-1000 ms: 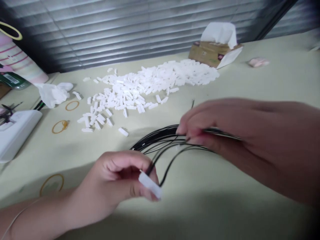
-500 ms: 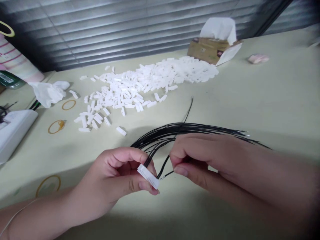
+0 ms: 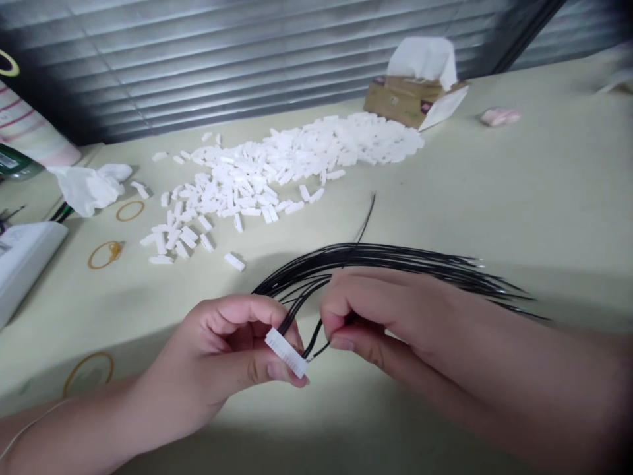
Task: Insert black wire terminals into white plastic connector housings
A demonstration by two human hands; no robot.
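Note:
My left hand (image 3: 222, 343) pinches a white multi-pin plastic connector housing (image 3: 285, 353) between thumb and fingers. Black thin wires (image 3: 395, 260) run from the housing in a loose arc and fan out to the right, their stripped tips bright. My right hand (image 3: 390, 323) sits just right of the housing, its thumb and forefinger pinching one black wire (image 3: 316, 349) close to the housing. The fingers hide part of that wire. A large heap of loose white connector housings (image 3: 277, 165) lies on the table beyond, with a stray one (image 3: 234, 262) nearer my hands.
A pale green table (image 3: 445, 198) carries a tissue box (image 3: 413, 99), a crumpled tissue (image 3: 86, 188), several rubber bands (image 3: 105, 254), a pink object (image 3: 499, 117) and a white case (image 3: 24, 267) at left. Window blinds (image 3: 247, 59) stand behind.
My right hand has moved left, from the wire bundle to a single wire beside the housing. The wires now fan out further right. The view has shifted slightly.

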